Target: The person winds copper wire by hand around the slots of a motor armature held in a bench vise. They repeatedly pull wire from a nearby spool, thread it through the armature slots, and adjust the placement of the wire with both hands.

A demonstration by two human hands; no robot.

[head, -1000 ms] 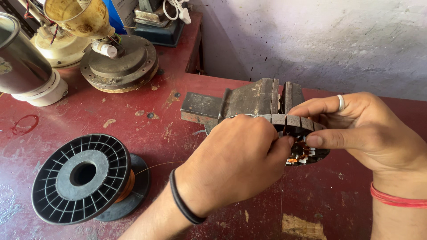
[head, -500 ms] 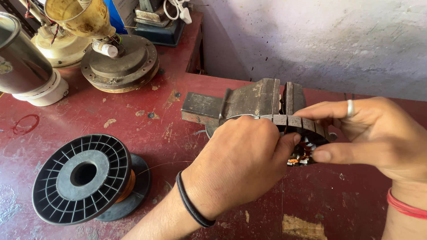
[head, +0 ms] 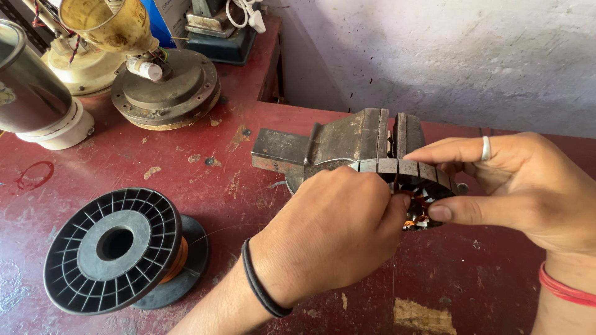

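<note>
A round metal stator point(head: 415, 169) with copper windings inside sits at the jaws of a small bench vise point(head: 347, 139). My left hand point(head: 329, 229), a black band on its wrist, is pinched at the inner slots of the stator. A thin copper wire point(head: 231, 227) runs toward this hand from a black plastic spool point(head: 115, 248). My right hand point(head: 528, 186), with a ring and a red wrist thread, grips the stator's right side between thumb and forefinger. The left hand's fingertips hide part of the windings.
The red worktable point(head: 186, 161) ends at a pale wall point(head: 472, 56) behind the vise. At the back left stand a round metal motor housing point(head: 166, 93), a dark cylinder on a white base point(head: 37, 105) and a yellowed fan part point(head: 105, 25).
My right hand has shifted a little to the right and its forefinger now lies straighter over the stator. My left hand stays pinched at the windings.
</note>
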